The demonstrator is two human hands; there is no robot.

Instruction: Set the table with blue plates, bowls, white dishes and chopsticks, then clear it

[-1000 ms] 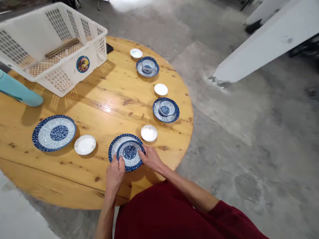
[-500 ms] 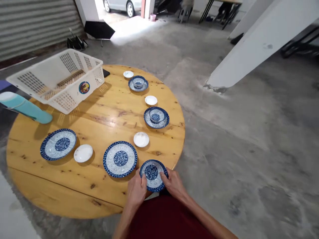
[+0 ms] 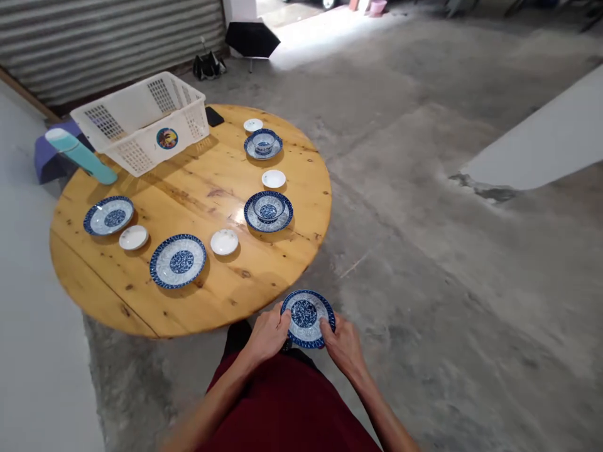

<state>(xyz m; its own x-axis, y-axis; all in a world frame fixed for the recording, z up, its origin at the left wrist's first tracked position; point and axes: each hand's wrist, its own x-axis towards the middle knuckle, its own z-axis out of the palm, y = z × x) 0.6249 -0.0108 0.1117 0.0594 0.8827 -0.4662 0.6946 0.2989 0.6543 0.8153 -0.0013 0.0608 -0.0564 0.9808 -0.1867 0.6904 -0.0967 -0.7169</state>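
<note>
Just past the table's near edge, I hold a blue-and-white patterned plate in front of my body. My left hand grips its left rim, thumb on top. At the right rim, my right hand is closed the same way; the fingers underneath are hidden. Nearby on the round wooden table lie a larger-looking blue-and-white plate and a small white dish. A patterned bowl sits on another plate to the right.
A white plastic basket and a turquoise bottle stand at the table's far left. Another bowl on a plate and more small dishes line the right side. A white pillar rises from the concrete floor at right.
My view has swung and drawn back, so the table sits farther left. The held plate, previously over the table's edge, is now beyond it above the floor. Both hands keep their grip.
</note>
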